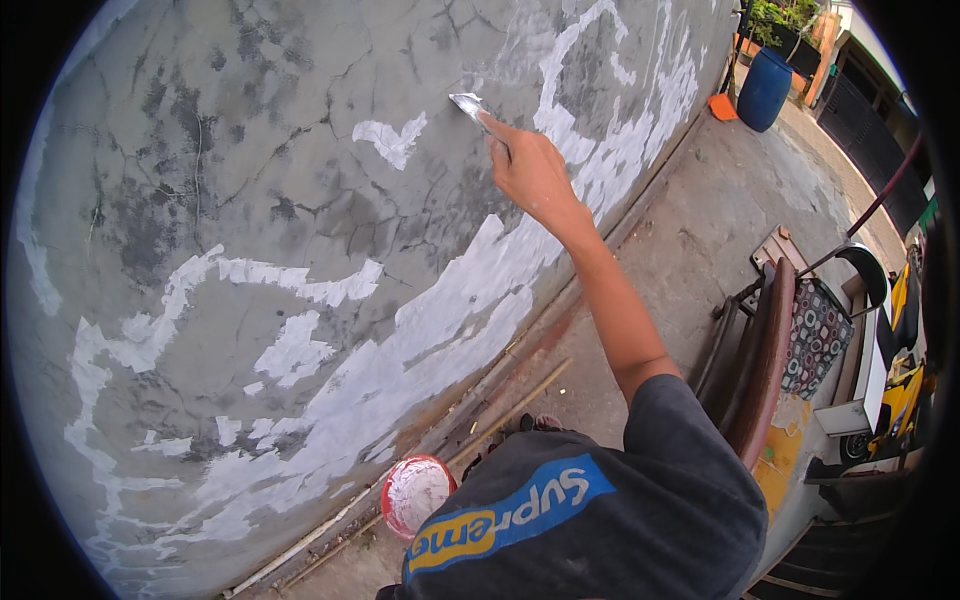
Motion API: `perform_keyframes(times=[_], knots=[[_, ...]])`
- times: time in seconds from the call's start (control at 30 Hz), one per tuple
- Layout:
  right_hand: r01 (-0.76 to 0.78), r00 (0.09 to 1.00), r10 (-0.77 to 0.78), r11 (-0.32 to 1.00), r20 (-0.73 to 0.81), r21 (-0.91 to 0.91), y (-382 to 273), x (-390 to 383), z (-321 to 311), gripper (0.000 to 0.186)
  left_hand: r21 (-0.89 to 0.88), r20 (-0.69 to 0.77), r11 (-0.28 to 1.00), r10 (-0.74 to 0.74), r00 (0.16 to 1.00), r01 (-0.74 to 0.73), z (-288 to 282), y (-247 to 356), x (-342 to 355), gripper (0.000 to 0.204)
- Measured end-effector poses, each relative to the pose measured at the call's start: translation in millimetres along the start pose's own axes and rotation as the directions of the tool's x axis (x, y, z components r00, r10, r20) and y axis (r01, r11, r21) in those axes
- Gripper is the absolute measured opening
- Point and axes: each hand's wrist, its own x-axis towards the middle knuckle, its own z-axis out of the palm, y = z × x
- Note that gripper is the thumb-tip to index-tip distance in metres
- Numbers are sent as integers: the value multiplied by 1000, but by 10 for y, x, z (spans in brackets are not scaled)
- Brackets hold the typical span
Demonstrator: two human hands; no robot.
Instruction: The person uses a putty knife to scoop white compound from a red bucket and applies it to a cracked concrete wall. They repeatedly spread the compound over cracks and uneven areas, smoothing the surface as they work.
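My right hand (537, 180) is closed round the handle of a putty knife (466, 104), with the arm stretched out toward the wall. White filler coats the blade, which is at the surface of the cracked grey wall (330, 70); whether it touches is hard to tell. Left of the blade sits a small white patch of filler (391, 141). Broad white streaks (440, 310) run along the lower wall. Beside my dark shirt is a red-rimmed bucket (417, 494) with white filler inside. My left hand does not show.
Thin poles (520, 405) lie along the wall's foot. To the right stand a brown wooden bench (765, 370) with a patterned cushion (815, 338) and a yellow-and-black motorbike (900, 400). A blue barrel (764, 90) and an orange dustpan-like piece (722, 107) are farther off.
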Motion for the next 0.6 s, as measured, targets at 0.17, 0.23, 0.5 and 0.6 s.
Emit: perform_keyframes(times=[0.17, 0.23, 0.5, 0.6], knots=[[142, 977, -130, 988, -166, 60, 16, -23, 201, 44, -12, -13, 1000, -10, 1000, 10, 4, -66, -34, 47], [256, 926, -238, 966, -293, 24, 217, 12, 562, 48, -4, -12, 1000, -7, 1000, 7, 15, -6, 1, 46], [212, 976, -209, 975, -66, 58, 315, -240, 326, 44, 0, -23, 1000, -9, 1000, 9, 28, -50, 38, 46], [154, 987, -151, 986, -47, 69, 19, 70, -65, 42, 1, -21, 1000, -2, 1000, 2, 14, -75, 20, 46]])
